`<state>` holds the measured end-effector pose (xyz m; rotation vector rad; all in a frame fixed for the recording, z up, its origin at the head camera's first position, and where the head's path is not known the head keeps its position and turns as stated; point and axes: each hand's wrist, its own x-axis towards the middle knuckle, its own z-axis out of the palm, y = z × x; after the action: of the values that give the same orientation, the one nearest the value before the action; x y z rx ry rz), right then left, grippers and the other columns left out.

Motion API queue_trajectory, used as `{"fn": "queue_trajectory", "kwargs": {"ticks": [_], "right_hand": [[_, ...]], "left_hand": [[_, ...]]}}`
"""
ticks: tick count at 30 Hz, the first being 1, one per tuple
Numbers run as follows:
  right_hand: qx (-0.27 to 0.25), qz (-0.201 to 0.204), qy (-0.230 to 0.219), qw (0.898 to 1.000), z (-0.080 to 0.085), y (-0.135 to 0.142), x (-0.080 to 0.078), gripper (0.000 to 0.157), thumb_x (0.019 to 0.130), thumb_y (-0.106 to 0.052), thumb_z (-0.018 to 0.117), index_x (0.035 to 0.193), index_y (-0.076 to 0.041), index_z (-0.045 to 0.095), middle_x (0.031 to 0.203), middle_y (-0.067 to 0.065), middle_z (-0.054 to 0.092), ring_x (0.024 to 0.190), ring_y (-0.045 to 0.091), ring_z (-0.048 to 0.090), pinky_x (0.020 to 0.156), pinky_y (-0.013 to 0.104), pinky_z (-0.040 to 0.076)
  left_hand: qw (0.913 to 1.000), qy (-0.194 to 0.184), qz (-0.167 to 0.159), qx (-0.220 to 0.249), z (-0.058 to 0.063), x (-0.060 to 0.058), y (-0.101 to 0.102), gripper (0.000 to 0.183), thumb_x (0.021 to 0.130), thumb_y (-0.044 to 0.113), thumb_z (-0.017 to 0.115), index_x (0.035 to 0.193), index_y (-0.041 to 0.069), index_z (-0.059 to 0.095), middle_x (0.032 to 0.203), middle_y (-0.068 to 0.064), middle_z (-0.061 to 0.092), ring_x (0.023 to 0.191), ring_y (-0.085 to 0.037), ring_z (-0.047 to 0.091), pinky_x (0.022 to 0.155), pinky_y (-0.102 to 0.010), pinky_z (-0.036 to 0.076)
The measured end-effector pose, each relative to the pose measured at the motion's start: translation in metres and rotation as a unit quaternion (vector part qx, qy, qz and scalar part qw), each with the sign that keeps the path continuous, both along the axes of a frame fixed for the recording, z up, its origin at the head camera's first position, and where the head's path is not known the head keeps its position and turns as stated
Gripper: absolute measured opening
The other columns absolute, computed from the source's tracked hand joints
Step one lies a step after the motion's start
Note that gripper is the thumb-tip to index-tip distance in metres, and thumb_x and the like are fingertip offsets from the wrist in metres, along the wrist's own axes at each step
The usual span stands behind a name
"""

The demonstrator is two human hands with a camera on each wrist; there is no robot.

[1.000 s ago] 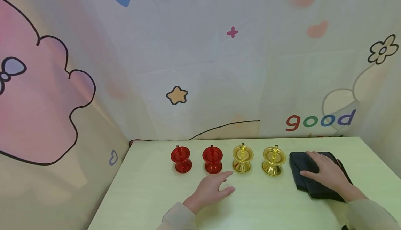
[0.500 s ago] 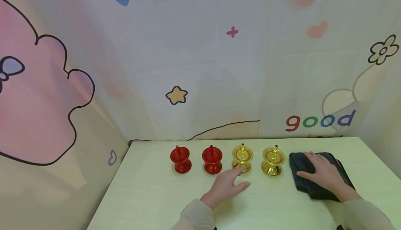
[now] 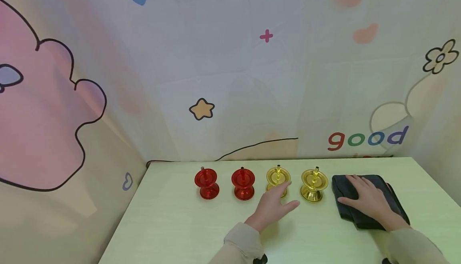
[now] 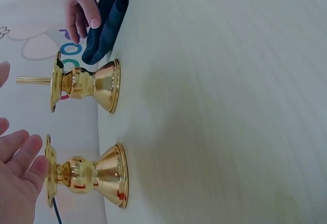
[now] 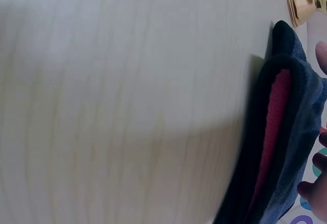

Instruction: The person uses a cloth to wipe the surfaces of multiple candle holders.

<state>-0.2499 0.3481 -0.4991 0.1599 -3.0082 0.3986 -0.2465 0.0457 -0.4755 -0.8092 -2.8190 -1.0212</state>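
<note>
Two gold candle holders, each with a round dish and a thin upright tube, stand on the table. My left hand, fingers spread and holding nothing, overlaps the base of the left gold candle holder in the head view. The other gold candle holder is just right of that hand. In the left wrist view, the left fingertips come right beside one gold dish. At the right lies a folded dark cloth with a pink inner layer. Over it is my right hand, fingers extended and thumb apart.
Two red candle holders, a nearer-centre red candle holder and a far-left red candle holder, continue the row along the back of the pale table. Behind stands a printed backdrop with a star and the word "good".
My left hand has moved right and slightly away from me, from in front of the red candle holder to the left gold one. The right hand has shifted slightly left over the cloth.
</note>
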Motion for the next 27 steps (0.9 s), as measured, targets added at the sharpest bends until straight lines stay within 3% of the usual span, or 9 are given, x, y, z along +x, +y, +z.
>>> {"fn": "queue_trajectory", "kwargs": {"ticks": [6,13,19,27], "right_hand": [[0.003,-0.006,-0.008,1.000,-0.005,0.003,-0.001,0.094,0.070,-0.065,0.055,0.132,0.002,0.031,0.132,0.033,0.030,0.117,0.052,0.024,0.082,0.071,0.022],[-0.005,-0.014,-0.019,1.000,-0.009,0.001,-0.001,0.094,0.070,-0.066,0.054,0.134,-0.002,0.030,0.134,0.032,0.027,0.118,0.053,0.021,0.083,0.073,0.020],[-0.023,-0.028,-0.034,0.999,-0.010,-0.005,-0.001,0.094,0.069,-0.065,0.056,0.134,-0.002,0.029,0.136,0.033,0.023,0.119,0.054,0.019,0.082,0.074,0.018],[-0.038,-0.047,-0.043,0.997,-0.014,-0.008,-0.004,0.096,0.068,-0.065,0.057,0.134,-0.001,0.029,0.136,0.034,0.022,0.120,0.054,0.018,0.083,0.076,0.012]], "left_hand": [[0.9996,-0.021,-0.002,0.019,0.004,-0.006,0.013,0.073,0.078,0.048,0.060,0.138,0.019,0.029,0.138,0.006,0.038,0.125,-0.011,0.038,0.101,-0.028,0.035],[0.9989,-0.044,-0.017,0.005,0.008,-0.012,0.025,0.083,0.075,0.045,0.065,0.141,0.019,0.021,0.144,0.005,0.027,0.131,-0.011,0.028,0.105,-0.028,0.030],[0.9982,-0.055,-0.021,0.006,0.010,-0.017,0.038,0.085,0.074,0.040,0.068,0.141,0.018,0.020,0.145,0.004,0.024,0.133,-0.012,0.025,0.106,-0.028,0.028],[0.9956,-0.093,-0.004,0.007,0.017,-0.026,0.059,0.086,0.073,0.043,0.067,0.141,0.017,0.021,0.146,0.003,0.022,0.133,-0.011,0.023,0.106,-0.029,0.027]]}}
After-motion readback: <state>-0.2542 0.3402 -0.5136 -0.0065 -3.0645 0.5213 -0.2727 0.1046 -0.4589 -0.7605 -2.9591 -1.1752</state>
